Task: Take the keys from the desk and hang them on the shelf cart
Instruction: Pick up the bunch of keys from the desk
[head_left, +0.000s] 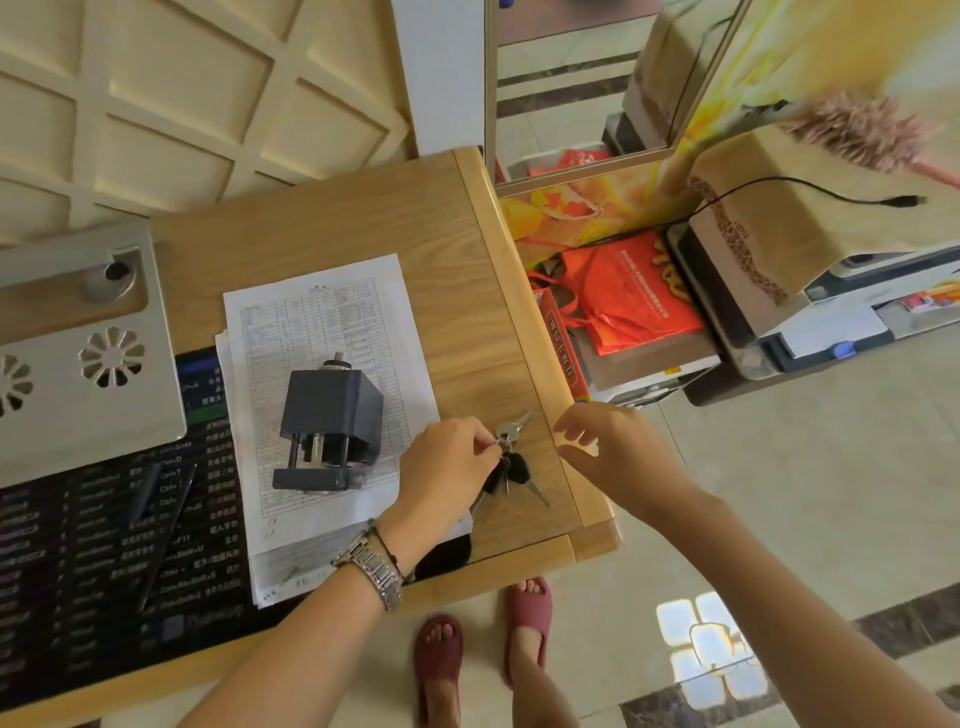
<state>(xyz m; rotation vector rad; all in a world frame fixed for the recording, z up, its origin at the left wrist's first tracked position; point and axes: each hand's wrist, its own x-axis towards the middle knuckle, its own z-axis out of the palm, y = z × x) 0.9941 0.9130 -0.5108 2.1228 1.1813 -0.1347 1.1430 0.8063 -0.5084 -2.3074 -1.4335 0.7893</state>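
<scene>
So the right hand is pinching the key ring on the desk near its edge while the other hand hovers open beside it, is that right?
Not quite: it is the left hand, the one with the wristwatch, that pinches the ring of the keys on the desk. The right hand hovers open beside it. The head view shows this.

Bare tabletop (457, 291) all around the keys (511, 462) toward the right edge, so plenty of room there. Left side's tighter: grey metal block (327, 426) sitting on the papers (332, 312), laptop stand (88, 338) further left.
</scene>
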